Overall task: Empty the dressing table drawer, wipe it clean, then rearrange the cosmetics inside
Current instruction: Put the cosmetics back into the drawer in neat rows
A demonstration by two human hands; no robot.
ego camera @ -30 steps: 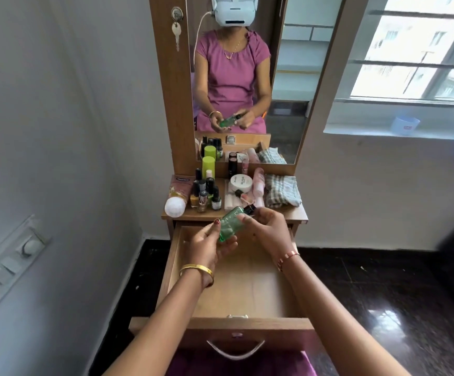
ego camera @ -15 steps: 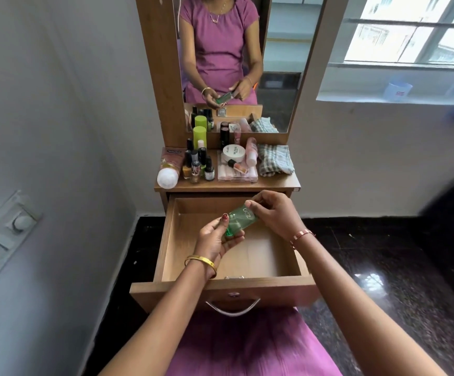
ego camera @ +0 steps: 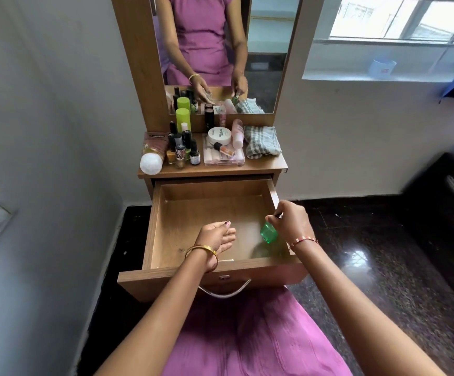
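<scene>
Holding: right hand [ego camera: 291, 222] pinches the cap end of a small green bottle [ego camera: 268, 232], its body hanging down over the drawer's right front corner; whether it touches the floor of the drawer cannot be told.
Left hand: left hand [ego camera: 216, 237] lies loose and flat over the drawer's front middle, fingers relaxed, gripping nothing; a gold bangle sits on the wrist.
Drawer: wooden drawer [ego camera: 150, 226] pulled fully out, pale laminate floor bare apart from the hands and bottle; curved metal handle [ego camera: 224, 291] on its front panel.
Behind the drawer, on the tabletop: clear flat palette case [ego camera: 224, 158] with a white round jar [ego camera: 219, 134] on it, lettering on the lid too small to read; a pink bottle [ego camera: 237, 132] at its right.
Behind the drawer, left: cluster of dark nail polish bottles [ego camera: 184, 150], a lime-green cylinder [ego camera: 183, 118], and a brown tube with a white cap [ego camera: 152, 156] lying flat.
Behind the drawer, right: folded checked cloth [ego camera: 262, 141].
Above the tabletop: mirror [ego camera: 266, 36] in a wood frame.
In the way: nothing stands between the bottle and the drawer floor.
</scene>
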